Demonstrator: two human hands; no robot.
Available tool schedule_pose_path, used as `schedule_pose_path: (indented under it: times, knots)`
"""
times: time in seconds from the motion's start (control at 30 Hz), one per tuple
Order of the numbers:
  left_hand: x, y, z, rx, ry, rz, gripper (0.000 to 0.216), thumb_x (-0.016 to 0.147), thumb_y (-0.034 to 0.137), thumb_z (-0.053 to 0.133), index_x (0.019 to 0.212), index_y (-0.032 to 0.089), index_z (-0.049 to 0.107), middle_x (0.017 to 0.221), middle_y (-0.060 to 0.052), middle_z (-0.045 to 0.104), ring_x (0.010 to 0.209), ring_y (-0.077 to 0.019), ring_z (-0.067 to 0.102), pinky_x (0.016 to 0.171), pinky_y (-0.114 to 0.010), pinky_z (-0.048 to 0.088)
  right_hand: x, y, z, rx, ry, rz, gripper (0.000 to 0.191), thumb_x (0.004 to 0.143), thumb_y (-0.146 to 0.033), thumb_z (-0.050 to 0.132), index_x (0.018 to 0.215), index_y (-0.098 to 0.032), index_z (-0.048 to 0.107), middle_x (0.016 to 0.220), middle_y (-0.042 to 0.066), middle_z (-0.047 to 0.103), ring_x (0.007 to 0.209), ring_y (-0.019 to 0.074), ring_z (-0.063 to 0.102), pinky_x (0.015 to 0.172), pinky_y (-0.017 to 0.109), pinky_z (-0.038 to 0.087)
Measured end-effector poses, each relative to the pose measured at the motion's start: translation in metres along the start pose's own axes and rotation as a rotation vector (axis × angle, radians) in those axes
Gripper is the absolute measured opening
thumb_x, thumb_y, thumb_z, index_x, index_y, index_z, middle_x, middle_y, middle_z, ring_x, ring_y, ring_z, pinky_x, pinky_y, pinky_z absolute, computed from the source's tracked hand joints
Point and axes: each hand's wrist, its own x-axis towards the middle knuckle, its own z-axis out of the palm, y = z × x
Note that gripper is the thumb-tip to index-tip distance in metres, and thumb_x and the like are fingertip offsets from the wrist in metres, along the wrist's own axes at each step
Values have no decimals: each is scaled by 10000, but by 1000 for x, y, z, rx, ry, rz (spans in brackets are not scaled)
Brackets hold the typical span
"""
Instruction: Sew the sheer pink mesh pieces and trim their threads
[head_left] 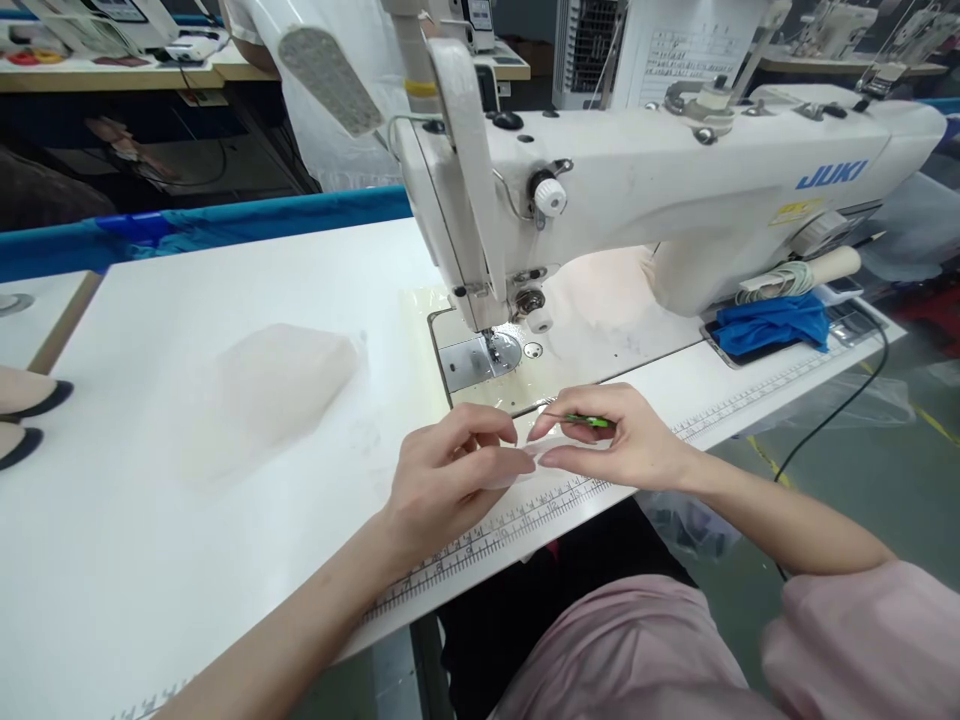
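My left hand (457, 470) is closed, its thumb and forefinger pinching a thin, whitish, see-through piece of fabric (551, 443) just above the table's front edge. My right hand (611, 435) faces it across a small gap. A small green-handled tool (590, 421) with a thin pointed end lies held in its curled fingers; its exact kind is not clear. The right thumb is near the other side of the fabric; whether it grips it I cannot tell. Behind both hands stands the white sewing machine (645, 180), with its needle and presser foot (491, 345) over the metal plate.
A sheer beige fabric piece (289, 385) lies flat on the white table (112, 520) at left. A printed ruler strip (487, 545) follows the front edge. Under the machine arm lies pale fabric (600, 285). Blue cloth (776, 325) rests on a tray at right.
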Motion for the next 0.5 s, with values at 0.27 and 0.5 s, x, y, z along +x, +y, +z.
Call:
schedule_pose_path:
  times: [0.27, 0.5]
  knots:
    - [3, 1, 0, -75, -15, 9, 187, 794, 52, 616, 857, 221, 569, 804, -7, 579, 655, -99, 580, 550, -205, 483, 0, 8, 2, -60, -6, -81, 112, 800, -276, 672, 826, -170, 697, 725, 7, 641, 576, 76, 480, 504, 213, 357]
    - [2, 1, 1, -10, -42, 32, 167, 799, 77, 623, 781, 230, 557, 751, 18, 584, 580, -80, 559, 507, -192, 450, 3, 5, 2, 144, 34, 112, 198, 776, -375, 699, 772, -182, 654, 635, -44, 516, 549, 70, 376, 521, 235, 318]
